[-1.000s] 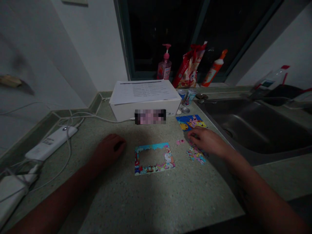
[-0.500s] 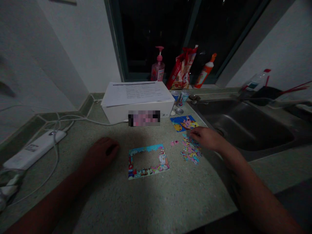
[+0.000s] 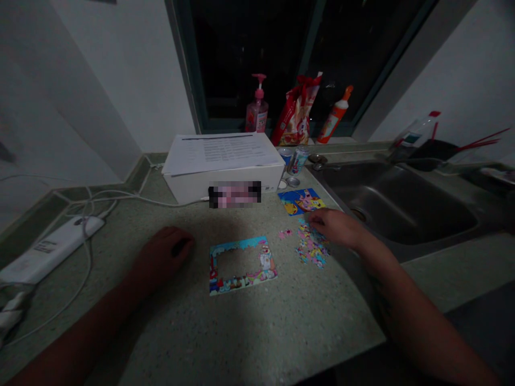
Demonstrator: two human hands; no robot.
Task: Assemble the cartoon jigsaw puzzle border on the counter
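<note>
A jigsaw puzzle border (image 3: 243,285), joined into a rectangle with a bare middle, lies on the counter. To its right is a heap of loose puzzle pieces (image 3: 311,251), with a few pink pieces (image 3: 285,234) apart from it. My right hand (image 3: 332,224) is over the heap's top edge, fingertips pinched together; whatever they may hold is hidden. Just behind it lies a blue picture card (image 3: 300,201) with cartoon figures. My left hand (image 3: 167,253) rests on the counter left of the border, its fingers curled in a loose fist with nothing visible in them.
A white box (image 3: 225,179) topped by a printed sheet stands behind, a pixelated object before it. Cans (image 3: 298,161) stand beside the box. The sink (image 3: 402,198) is at right; a power strip (image 3: 52,246) with cables is at left. Bottles and a red bag (image 3: 298,112) line the sill.
The whole view has shifted slightly, with things appearing a little further left. My right hand stays at the heap with its fingers pinched; my left hand keeps its place. The puzzle border looks unchanged.
</note>
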